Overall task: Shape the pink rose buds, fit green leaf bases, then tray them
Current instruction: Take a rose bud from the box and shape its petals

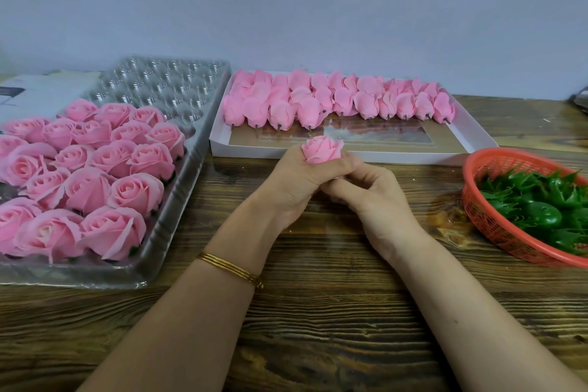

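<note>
My left hand (pixel 294 181) grips a pink rose bud (pixel 322 150) from below, with the bloom facing up above its fingers. My right hand (pixel 374 197) is curled against the left, its fingertips at the bud's underside; what they pinch is hidden. Unshaped pink buds (pixel 337 102) lie in rows in a white cardboard box (pixel 413 156) behind my hands. Finished roses (pixel 86 169) fill the near cells of a clear plastic tray (pixel 178 201) on the left. Green leaf bases (pixel 541 201) lie in a red basket (pixel 483 220) on the right.
The wooden table (pixel 318 312) stretches under my forearms. The tray's far cells (pixel 165 83) hold nothing. A grey-white box (pixel 41 92) sits at the far left behind the tray. A dark object (pixel 581 102) shows at the right edge. A pale wall rises behind.
</note>
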A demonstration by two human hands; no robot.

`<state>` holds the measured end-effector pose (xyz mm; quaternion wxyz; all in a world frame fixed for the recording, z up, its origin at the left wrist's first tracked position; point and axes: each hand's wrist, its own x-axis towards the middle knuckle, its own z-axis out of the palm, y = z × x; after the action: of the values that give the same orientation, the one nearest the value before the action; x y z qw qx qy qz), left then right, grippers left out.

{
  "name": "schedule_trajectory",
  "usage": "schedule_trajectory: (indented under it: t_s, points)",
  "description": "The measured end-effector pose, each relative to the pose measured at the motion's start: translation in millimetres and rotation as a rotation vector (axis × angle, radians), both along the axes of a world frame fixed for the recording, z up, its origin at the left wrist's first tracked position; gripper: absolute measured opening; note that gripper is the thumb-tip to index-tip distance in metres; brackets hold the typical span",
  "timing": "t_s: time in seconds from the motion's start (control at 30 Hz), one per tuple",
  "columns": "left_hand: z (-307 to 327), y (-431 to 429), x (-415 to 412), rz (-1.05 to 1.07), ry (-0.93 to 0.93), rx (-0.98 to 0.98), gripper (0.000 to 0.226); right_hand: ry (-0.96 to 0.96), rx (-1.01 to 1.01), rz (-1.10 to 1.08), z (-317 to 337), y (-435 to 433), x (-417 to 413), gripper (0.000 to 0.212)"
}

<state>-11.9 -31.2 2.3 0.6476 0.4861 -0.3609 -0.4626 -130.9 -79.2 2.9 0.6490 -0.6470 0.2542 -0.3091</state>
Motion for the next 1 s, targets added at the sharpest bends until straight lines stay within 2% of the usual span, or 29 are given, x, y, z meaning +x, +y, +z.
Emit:
schedule_trajectory:
  t_s: [0.2,0.43,0.6,0.73,0.83,0.93,1.0]
  points:
    - [-1,-2,-5,0.107,0.035,0.014,0.009,0.01,-0.059,-0.108,-1,0,3,0.022]
    - [0,-2,-5,0.073,0.03,0.013,0.02,0.007,-0.108,-0.121,-2,3,5,0.022]
    - [4,2,-3,0.001,0.059,0.037,0.008,0.014,-0.056,-0.047,-1,1,2,0.017]
    - [5,3,-5,0.066,0.035,0.052,0.013,0.019,0.016,0.025,0,-3,0,0.004]
    - [3,3,-5,0.179,-0.07,0.05,0.016,-0.023,0.147,-0.025,2,-7,-1,0.016]
    - [0,3,-6,0.22,-0.251,0.038,0.022,-0.09,0.23,-0.178,5,-11,0,0.017]
    - [0,3,-10,0.217,-0.338,0.025,0.017,-0.106,0.23,-0.214,5,-11,0,0.017]
